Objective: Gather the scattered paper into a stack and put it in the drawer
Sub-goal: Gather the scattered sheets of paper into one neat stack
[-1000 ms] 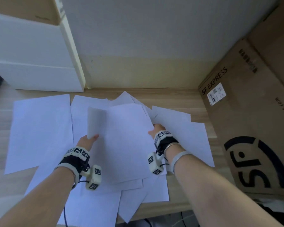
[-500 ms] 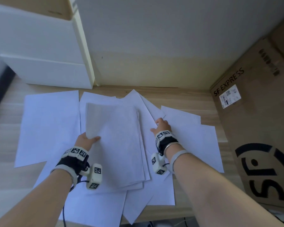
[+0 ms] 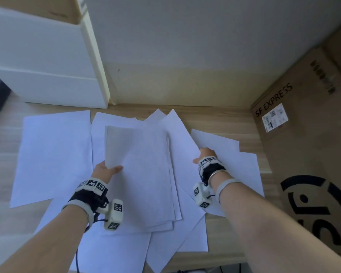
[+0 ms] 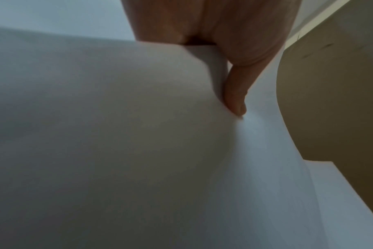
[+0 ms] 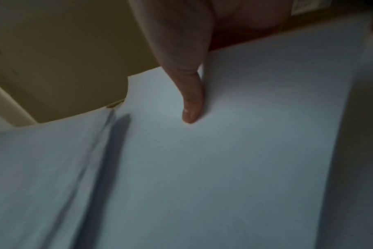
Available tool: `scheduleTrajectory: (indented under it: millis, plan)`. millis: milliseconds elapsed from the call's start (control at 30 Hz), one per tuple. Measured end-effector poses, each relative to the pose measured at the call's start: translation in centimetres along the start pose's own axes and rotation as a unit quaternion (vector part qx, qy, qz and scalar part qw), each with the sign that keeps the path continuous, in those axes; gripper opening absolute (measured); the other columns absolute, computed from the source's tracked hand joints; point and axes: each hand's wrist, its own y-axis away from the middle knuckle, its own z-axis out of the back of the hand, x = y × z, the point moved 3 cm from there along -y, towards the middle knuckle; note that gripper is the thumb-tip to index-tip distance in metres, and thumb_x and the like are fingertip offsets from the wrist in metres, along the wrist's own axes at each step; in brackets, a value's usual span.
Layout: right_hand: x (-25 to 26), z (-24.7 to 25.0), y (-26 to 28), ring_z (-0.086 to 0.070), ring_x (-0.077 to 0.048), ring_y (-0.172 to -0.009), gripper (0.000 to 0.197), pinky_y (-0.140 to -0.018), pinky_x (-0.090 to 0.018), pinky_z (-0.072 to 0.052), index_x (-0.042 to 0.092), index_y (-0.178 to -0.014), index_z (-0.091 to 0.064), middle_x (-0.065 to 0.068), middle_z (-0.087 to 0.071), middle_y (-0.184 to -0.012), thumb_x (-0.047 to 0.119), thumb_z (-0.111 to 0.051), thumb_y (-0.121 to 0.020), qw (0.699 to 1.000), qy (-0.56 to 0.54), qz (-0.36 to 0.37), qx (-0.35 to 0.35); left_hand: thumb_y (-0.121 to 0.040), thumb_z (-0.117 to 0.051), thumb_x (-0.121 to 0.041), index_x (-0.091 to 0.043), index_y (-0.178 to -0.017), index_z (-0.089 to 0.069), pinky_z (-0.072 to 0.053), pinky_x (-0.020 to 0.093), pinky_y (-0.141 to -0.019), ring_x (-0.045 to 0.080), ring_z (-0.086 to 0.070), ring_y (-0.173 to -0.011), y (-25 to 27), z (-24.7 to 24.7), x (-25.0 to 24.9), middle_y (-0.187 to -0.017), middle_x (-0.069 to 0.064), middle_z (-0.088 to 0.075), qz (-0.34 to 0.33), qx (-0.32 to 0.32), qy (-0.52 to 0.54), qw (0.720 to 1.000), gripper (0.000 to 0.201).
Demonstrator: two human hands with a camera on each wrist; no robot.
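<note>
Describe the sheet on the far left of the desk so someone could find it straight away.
Start at the white drawer unit in the desk's back left corner. Directly in front of it lies a single white sheet, flat on the wood. Unlike the overlapping pile held by the left hand, it lies mostly apart, untouched.

From my left wrist camera, my left hand [image 4: 219,33] pinches white paper [image 4: 117,134], thumb [image 4: 234,94] pressed on top. The paper's edge curls up beside the thumb; right of the paper stands a beige wall [image 4: 334,101].
</note>
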Motion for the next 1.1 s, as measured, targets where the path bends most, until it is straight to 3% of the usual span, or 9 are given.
scheduleTrajectory:
  millis: [100, 200, 300, 400, 500, 667, 800, 967, 1100]
  plan:
    - [-3.5, 1.7, -0.5, -0.059, -0.032, -0.113, 0.032, -0.088, -0.034, -0.048, 0.006, -0.116, -0.057, -0.014, -0.06, -0.125, 0.016, -0.06, -0.087, 0.998, 0.054, -0.03, -0.016, -0.084, -0.064, -0.009, 0.006, -0.121, -0.055, -0.04, 0.034, -0.083, 0.026, -0.053, -0.092, 0.1, -1.0, -0.6, -0.119, 0.028, -0.061, 0.001, 0.008, 0.015, 1.0, 0.041]
    - [-6.6, 2.5, -1.3, -0.054, -0.033, -0.12, 0.032, -0.094, -0.038, -0.045, 0.006, -0.122, -0.056, -0.014, -0.055, -0.13, 0.007, -0.048, -0.091, 0.993, 0.1, -0.053, -0.03, -0.084, -0.063, -0.006, 0.008, -0.12, -0.055, -0.04, 0.035, -0.082, 0.027, -0.053, -0.091, 0.1, -2.2, -1.1, -0.104, 0.022, -0.06, 0.009, 0.02, 0.029, 0.999, 0.04]
    - [-8.2, 2.9, -2.1, -0.036, -0.03, -0.132, 0.04, -0.104, -0.042, -0.037, 0.014, -0.131, -0.049, -0.009, -0.04, -0.139, 0.01, -0.042, -0.093, 0.983, 0.171, -0.047, -0.039, -0.083, -0.064, 0.0, 0.012, -0.116, -0.057, -0.04, 0.033, -0.078, 0.025, -0.054, -0.084, 0.0, -3.1, -1.6, -0.092, 0.016, -0.058, 0.009, 0.015, 0.038, 0.999, 0.036]
    - [-8.4, 2.9, -3.1, -0.03, -0.028, -0.134, 0.052, -0.107, -0.043, -0.034, 0.022, -0.136, -0.044, -0.005, -0.033, -0.141, 0.02, -0.058, -0.086, 0.979, 0.2, 0.009, -0.043, -0.082, -0.064, 0.0, 0.01, -0.112, -0.059, -0.043, 0.03, -0.069, 0.02, -0.053, -0.066, -0.1, -3.7, -1.7, -0.076, 0.011, -0.059, 0.013, 0.012, 0.038, 0.999, 0.031]
    - [-8.6, 2.7, -3.9, -0.031, -0.024, -0.136, 0.076, -0.109, -0.045, -0.031, 0.021, -0.138, -0.036, -0.004, -0.03, -0.143, 0.031, -0.073, -0.072, 0.98, 0.193, 0.045, -0.028, -0.083, -0.063, 0.0, 0.002, -0.106, -0.06, -0.043, 0.029, -0.066, 0.017, -0.052, -0.061, -0.2, -4.1, -1.6, -0.069, 0.006, -0.057, 0.015, 0.011, 0.039, 0.999, 0.024]
    - [-9.0, 3.0, -4.4, -0.039, -0.026, -0.128, 0.083, -0.105, -0.049, -0.027, 0.022, -0.132, -0.035, -0.004, -0.036, -0.133, 0.036, -0.078, -0.063, 0.98, 0.189, 0.053, -0.032, -0.083, -0.063, 0.0, -0.002, -0.095, -0.057, -0.044, 0.03, -0.066, 0.023, -0.054, -0.068, -0.1, -4.6, -1.4, -0.067, 0.006, -0.056, 0.015, 0.004, 0.049, 0.999, 0.013]
    - [-9.2, 3.4, -4.6, -0.047, -0.024, -0.119, 0.083, -0.1, -0.046, -0.028, 0.029, -0.122, -0.035, -0.001, -0.044, -0.124, 0.034, -0.083, -0.054, 0.985, 0.152, 0.065, -0.05, -0.084, -0.063, -0.001, -0.002, -0.095, -0.057, -0.04, 0.033, -0.078, 0.019, -0.052, -0.061, 0.1, -5.1, -1.3, -0.067, 0.006, -0.056, 0.018, -0.006, 0.05, 0.999, 0.012]
    - [-9.3, 3.4, -4.4, -0.04, -0.025, -0.121, 0.081, -0.092, -0.043, -0.03, 0.034, -0.121, -0.036, 0.002, -0.049, -0.12, 0.037, -0.083, -0.055, 0.988, 0.135, 0.055, -0.044, -0.083, -0.063, -0.002, -0.003, -0.097, -0.058, -0.041, 0.035, -0.079, 0.029, -0.054, -0.084, 0.3, -5.7, -1.3, -0.081, 0.016, -0.06, 0.02, -0.01, 0.045, 0.999, 0.015]
    - [-9.6, 3.3, -4.2, -0.028, -0.036, -0.123, 0.081, -0.093, -0.045, -0.037, 0.036, -0.127, -0.033, -0.006, -0.045, -0.125, 0.037, -0.082, -0.062, 0.994, 0.105, 0.018, -0.021, -0.084, -0.063, -0.003, 0.001, -0.106, -0.059, -0.041, 0.036, -0.08, 0.029, -0.054, -0.085, 0.8, -6.2, -1.4, -0.084, 0.016, -0.06, 0.024, -0.018, 0.039, 0.999, 0.023]
